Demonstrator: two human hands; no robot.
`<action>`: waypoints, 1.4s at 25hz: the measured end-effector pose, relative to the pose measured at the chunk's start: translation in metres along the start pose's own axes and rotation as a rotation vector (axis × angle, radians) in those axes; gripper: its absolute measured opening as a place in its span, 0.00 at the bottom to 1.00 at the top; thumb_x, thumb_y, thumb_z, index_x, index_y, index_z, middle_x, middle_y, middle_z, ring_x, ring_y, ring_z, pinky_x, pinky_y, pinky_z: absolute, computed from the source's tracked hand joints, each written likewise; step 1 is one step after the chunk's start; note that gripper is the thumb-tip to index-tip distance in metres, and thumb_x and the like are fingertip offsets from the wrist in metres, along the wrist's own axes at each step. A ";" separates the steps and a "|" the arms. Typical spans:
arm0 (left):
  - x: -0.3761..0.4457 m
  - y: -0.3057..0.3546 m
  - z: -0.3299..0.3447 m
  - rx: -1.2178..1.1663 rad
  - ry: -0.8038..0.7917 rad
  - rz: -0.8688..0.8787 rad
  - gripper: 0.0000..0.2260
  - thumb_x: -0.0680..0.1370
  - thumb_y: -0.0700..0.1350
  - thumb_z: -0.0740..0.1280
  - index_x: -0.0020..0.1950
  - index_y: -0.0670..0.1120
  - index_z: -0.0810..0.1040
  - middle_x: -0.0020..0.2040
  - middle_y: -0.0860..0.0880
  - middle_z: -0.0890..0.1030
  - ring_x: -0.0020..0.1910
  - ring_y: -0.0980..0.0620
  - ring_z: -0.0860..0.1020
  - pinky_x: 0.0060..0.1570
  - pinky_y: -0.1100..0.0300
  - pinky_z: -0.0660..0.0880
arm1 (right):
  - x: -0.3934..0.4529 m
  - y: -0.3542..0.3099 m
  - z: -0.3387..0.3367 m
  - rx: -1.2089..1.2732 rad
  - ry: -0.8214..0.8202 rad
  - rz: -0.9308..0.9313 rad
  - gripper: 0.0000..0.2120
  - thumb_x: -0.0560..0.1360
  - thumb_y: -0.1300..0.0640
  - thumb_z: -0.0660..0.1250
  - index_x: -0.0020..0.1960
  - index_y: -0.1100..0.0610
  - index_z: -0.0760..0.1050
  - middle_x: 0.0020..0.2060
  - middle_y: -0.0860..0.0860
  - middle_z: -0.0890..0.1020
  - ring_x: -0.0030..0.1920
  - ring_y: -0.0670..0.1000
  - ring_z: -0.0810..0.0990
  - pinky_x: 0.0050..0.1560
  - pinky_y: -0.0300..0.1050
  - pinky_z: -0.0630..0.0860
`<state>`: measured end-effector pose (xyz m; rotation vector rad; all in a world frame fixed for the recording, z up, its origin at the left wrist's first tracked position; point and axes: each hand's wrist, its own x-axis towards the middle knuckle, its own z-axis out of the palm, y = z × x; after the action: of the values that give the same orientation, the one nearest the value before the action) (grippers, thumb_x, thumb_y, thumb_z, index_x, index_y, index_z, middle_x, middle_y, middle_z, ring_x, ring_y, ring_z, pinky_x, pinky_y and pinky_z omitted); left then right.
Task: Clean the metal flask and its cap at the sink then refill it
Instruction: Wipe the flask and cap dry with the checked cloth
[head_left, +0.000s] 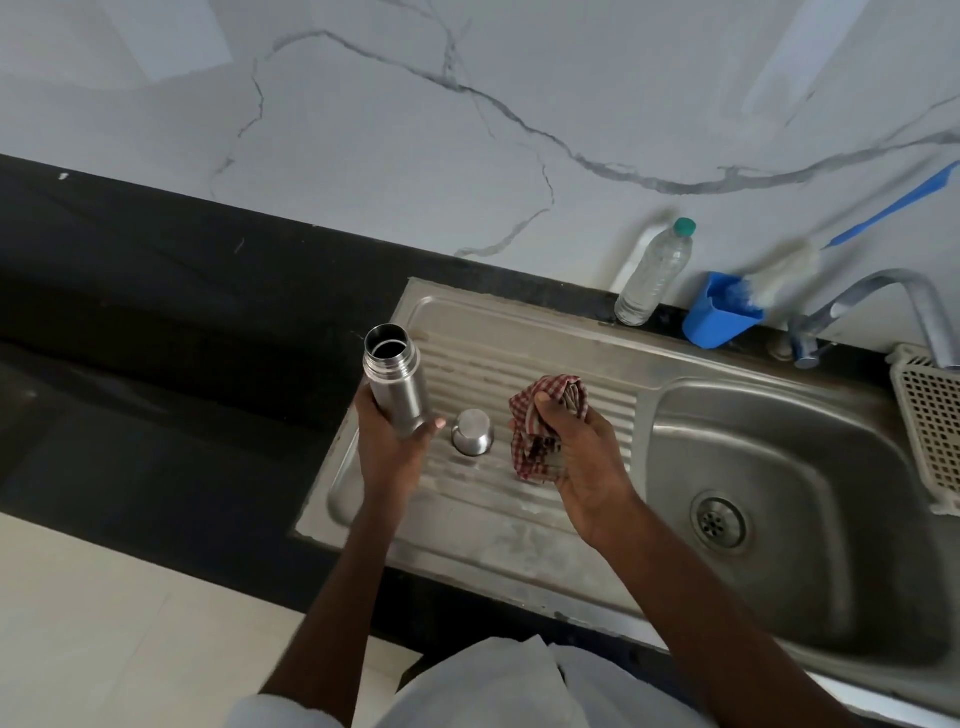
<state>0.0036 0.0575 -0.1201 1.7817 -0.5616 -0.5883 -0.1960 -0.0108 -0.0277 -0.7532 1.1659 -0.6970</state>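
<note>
Sink (769, 467): steel unit set in a dark counter; ribbed drainboard on the left, basin with drain on the right; tap at the far right edge
Flask (396, 382): metal, uncapped, held upright over the drainboard's left edge; mouth faces up and looks dark inside
Left hand (387, 441): fingers wrapped round the flask's lower body; a firm low grip leaves the upper wall free for wiping
Right hand (576, 452): closed round a bunched red checked cloth (540, 431), just right of the cap
Cap (471, 432): resting on the ribs between the two hands, touching neither
Advice: likely wiping stage; bring cloth to flask, turn the flask against it; keep the cap from rolling on the ribs
Water bottle (655, 273): clear plastic, standing against the wall behind the sink; possible refill source
</note>
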 end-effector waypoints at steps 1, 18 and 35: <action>-0.005 0.001 0.000 0.004 0.008 -0.021 0.49 0.60 0.54 0.85 0.76 0.50 0.66 0.67 0.49 0.78 0.64 0.49 0.79 0.63 0.43 0.79 | 0.000 -0.002 -0.005 -0.004 -0.006 -0.001 0.12 0.80 0.52 0.70 0.59 0.57 0.83 0.54 0.55 0.87 0.60 0.62 0.83 0.63 0.65 0.77; -0.059 0.006 0.083 0.621 -0.085 -0.095 0.24 0.80 0.58 0.70 0.70 0.46 0.69 0.62 0.43 0.79 0.58 0.39 0.82 0.53 0.44 0.80 | 0.002 -0.012 -0.032 -0.068 -0.068 -0.075 0.09 0.81 0.55 0.69 0.57 0.56 0.83 0.51 0.52 0.88 0.56 0.55 0.85 0.64 0.61 0.79; -0.086 0.106 0.148 -0.853 -0.620 -0.524 0.21 0.74 0.43 0.75 0.65 0.43 0.76 0.61 0.39 0.80 0.54 0.44 0.82 0.48 0.53 0.81 | -0.008 -0.041 -0.120 0.109 0.188 -0.196 0.12 0.80 0.52 0.70 0.59 0.58 0.83 0.52 0.59 0.87 0.52 0.58 0.84 0.53 0.57 0.79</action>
<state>-0.1658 -0.0225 -0.0462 0.8895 -0.1695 -1.5115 -0.3172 -0.0461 -0.0162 -0.7273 1.2230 -1.0046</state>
